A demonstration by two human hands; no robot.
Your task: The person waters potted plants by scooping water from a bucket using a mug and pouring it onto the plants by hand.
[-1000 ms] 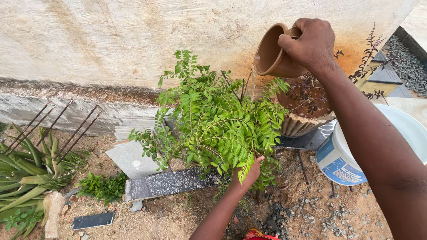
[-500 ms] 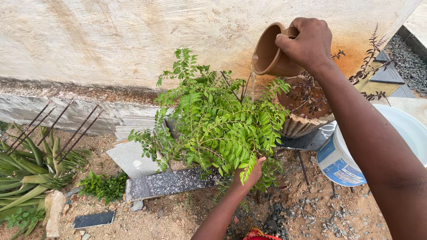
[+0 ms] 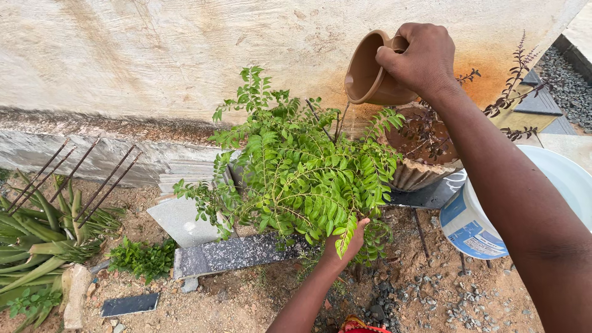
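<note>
While tilted at 12 o'clock above leafy plant (image 3: 302, 179): brown mug (image 3: 369, 73), right hand (image 3: 419, 58) fingers wrapped on handle. Stream thinner than half a second ago; nearly emptied, by judgement. Left hand (image 3: 346, 242), 6 o'clock, fingers parting lower leaves. White bucket (image 3: 475, 225), 3 o'clock.

Even, diffuse daylight; soft, faint shadows, no glare. Focus is sharp throughout, with slight wide-angle stretching toward frame edges.
</note>
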